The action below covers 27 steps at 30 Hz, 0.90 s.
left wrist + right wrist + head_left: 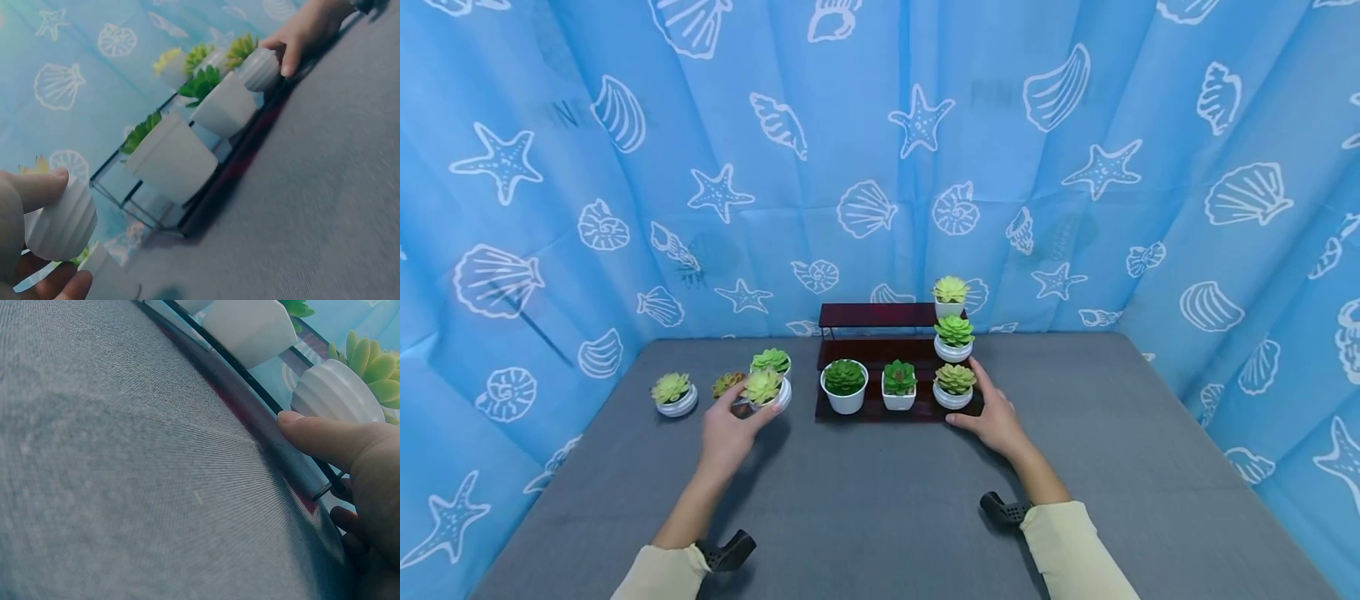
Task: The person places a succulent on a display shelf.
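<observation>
My left hand (727, 433) holds a small white ribbed pot with a pale green artificial succulent (763, 387), raised a little above the table. The thumb and fingers grip the pot's sides in the left wrist view. My right hand (996, 421) grips the right end of a dark red tiered shelf rack (880, 314), thumb at its front edge beside a ribbed succulent pot (954, 393). Its other fingers are partly hidden behind the rack's end. The bottom tier also carries a round pot (845, 392) and a square pot (898, 390).
Higher on the rack's right side stand two more potted succulents, one on the middle tier (954, 342) and one on top (951, 296). Left of the rack are a pale green potted succulent (675, 394), an orange-brown one (727, 382) and a green one (771, 360). A shell-print curtain (865, 150) hangs behind the grey table (880, 500).
</observation>
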Tool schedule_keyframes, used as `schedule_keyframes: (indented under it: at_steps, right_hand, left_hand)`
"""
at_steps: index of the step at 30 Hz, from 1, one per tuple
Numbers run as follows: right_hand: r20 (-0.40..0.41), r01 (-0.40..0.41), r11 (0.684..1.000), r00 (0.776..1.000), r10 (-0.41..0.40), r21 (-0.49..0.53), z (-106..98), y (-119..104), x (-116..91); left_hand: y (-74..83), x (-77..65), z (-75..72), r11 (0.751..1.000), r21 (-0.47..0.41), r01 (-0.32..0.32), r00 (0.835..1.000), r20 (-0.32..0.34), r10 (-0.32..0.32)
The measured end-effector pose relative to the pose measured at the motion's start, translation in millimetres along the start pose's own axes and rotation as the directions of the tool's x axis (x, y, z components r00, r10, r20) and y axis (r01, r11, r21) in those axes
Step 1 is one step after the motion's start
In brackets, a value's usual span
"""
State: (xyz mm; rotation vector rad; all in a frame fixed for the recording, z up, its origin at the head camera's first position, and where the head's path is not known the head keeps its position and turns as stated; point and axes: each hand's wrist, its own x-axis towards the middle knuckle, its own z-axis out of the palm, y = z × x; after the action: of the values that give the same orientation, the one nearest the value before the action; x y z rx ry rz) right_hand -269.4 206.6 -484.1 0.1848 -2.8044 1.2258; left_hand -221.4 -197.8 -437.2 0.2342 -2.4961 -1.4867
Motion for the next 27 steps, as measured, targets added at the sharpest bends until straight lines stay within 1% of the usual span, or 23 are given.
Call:
schedule_keyframes:
  at_steps: [5,10,12,16,20,27]
  right_hand:
    - [-0.004,0.001,1.000,1.000,-0.001,0.003,1.4,0.6,0.6]
    - [-0.005,0.004,1.000,1.000,-0.004,0.008,1.5,0.7,0.4]
    - [-0.004,0.007,1.000,1.000,-0.007,0.003,1.5,0.8,0.2]
    - [-0.001,0.006,1.000,1.000,-0.006,-0.001,2.0,1.1,0.2]
    - [0.000,0.006,1.000,1.000,-0.006,0.004,1.1,0.9,0.0]
    - [-0.001,0.008,1.000,1.000,-0.008,0.004,0.9,0.9,1.4]
  left_hand:
    - [11.3,8.1,8.6,0.999,-0.035,-0.035,0.999,-0.015,0.035]
    - [23.9,14.7,15.7,0.996,-0.085,-0.029,1.000,0.006,0.029]
    - [27.5,18.3,19.2,0.994,-0.100,-0.039,0.999,0.006,0.040]
    - [33.0,27.0,28.1,0.991,-0.118,-0.066,0.998,-0.015,0.065]
    - [38.4,35.5,37.6,0.988,-0.141,-0.068,0.998,-0.011,0.067]
    - [47.6,47.4,52.8,0.991,-0.116,-0.070,0.997,-0.028,0.067]
